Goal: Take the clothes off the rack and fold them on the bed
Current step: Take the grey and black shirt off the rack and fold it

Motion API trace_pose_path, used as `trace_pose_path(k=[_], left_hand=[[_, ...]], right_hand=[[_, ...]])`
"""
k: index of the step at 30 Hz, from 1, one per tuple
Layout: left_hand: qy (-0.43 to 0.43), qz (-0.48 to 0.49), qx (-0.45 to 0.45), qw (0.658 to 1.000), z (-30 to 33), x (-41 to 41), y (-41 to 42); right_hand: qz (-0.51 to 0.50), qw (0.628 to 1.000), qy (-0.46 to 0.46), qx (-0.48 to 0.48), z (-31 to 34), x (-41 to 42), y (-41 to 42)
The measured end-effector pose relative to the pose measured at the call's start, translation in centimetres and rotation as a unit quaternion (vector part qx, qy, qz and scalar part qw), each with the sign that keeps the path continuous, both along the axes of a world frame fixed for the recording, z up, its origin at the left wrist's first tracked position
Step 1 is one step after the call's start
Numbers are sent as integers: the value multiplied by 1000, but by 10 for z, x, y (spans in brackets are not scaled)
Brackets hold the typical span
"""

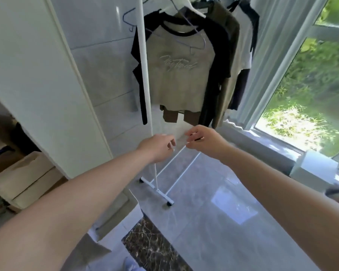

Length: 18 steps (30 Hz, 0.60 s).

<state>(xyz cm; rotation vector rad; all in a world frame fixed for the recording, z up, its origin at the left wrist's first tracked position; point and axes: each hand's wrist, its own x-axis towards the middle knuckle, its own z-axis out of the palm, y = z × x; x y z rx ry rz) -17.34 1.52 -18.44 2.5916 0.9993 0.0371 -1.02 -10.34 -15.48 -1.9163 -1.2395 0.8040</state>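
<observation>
A white clothes rack (145,79) stands ahead with several garments on hangers. Foremost is a beige T-shirt with black sleeves (178,75) and script lettering on the chest. Behind it hang an olive garment (228,61), dark pieces and a brown hem (170,116). A white garment (179,132) hangs low under the beige shirt. Both my arms reach out to its lower edge. My left hand (159,148) pinches the edge on the left with curled fingers, right beside the rack pole. My right hand (205,142) pinches it on the right. The bed is out of view.
The rack's wheeled foot (158,191) rests on grey floor tiles. A white wardrobe panel (39,79) stands at the left, with cardboard boxes (18,173) behind it. At the right are a large window and a white box (314,169) on its sill. A dark marble strip (155,249) lies below.
</observation>
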Motion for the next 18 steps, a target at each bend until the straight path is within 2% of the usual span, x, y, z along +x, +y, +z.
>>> trace_pose_path(k=[9,18], left_hand=[[-17,-9,-16,1000,24,89,-33],[-31,-22,-5,999,48,159,6]], right_hand=[[-40,998,1,47,23,82,-67],[-43,997,-20,53,32,147,-36]])
